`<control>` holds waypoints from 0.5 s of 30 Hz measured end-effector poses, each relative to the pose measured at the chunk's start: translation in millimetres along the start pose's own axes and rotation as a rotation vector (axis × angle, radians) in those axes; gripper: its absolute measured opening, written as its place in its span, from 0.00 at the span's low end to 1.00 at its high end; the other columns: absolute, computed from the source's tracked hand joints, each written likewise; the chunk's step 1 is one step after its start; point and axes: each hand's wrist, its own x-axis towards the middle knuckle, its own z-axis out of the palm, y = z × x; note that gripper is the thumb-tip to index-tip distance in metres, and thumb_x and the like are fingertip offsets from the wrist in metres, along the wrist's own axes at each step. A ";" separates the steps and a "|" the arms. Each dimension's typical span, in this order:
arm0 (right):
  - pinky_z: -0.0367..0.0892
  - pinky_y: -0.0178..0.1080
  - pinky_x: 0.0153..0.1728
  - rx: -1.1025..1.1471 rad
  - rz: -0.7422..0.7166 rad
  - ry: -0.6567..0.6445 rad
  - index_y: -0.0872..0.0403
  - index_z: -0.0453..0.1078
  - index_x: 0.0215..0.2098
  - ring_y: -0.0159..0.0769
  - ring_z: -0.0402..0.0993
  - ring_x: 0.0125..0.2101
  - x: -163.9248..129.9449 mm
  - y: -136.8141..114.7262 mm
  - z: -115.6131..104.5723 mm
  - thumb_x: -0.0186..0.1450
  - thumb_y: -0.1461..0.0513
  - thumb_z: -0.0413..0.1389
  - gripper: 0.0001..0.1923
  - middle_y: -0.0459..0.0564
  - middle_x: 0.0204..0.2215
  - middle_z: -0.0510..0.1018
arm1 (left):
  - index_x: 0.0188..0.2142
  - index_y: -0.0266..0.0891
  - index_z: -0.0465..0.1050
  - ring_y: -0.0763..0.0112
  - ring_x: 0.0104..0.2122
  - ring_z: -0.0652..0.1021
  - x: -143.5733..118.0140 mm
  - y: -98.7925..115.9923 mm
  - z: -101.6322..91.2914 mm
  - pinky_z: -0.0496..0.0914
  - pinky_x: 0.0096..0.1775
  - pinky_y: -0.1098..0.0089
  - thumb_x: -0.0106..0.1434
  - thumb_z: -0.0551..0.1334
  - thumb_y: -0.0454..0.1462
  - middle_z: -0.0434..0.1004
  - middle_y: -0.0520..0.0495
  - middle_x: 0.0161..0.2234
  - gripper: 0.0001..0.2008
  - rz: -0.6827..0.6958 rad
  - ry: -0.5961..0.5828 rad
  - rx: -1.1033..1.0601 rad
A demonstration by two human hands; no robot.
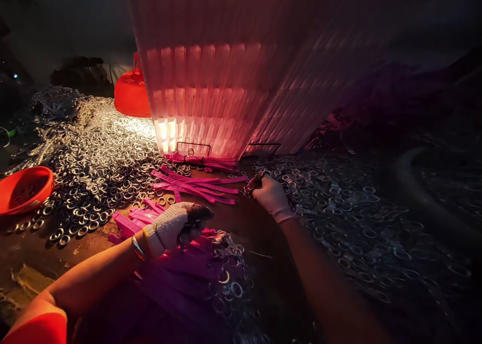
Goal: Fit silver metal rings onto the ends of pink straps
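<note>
My left hand, in a white knitted glove with dark-stained fingertips, hovers over a heap of pink strips. Its fingers are curled in shadow, and what they hold, if anything, is hidden. My right hand, gloved the same way, is closed in a pinch near the edge of the metal rings on the right; anything in its fingertips is too dark to name. Between and beyond the hands lie more pink strips, loosely crossed. Several shiny rings rest just right of my left hand.
A large pile of metal rings spreads at the left under a red lamp shade. An orange-red bowl stands at the left edge. Translucent ribbed panels rise behind the strips, with bent wire at their base.
</note>
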 end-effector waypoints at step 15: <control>0.60 0.41 0.53 -0.084 -0.176 -0.150 0.58 0.78 0.36 0.47 0.68 0.52 24.1 27.6 -31.1 0.53 0.70 0.54 0.15 0.60 0.48 0.78 | 0.35 0.35 0.70 0.83 0.13 0.59 5.2 -0.4 -1.4 0.46 0.13 0.80 0.60 0.63 0.36 0.65 0.55 0.20 0.06 -0.107 -0.038 -0.408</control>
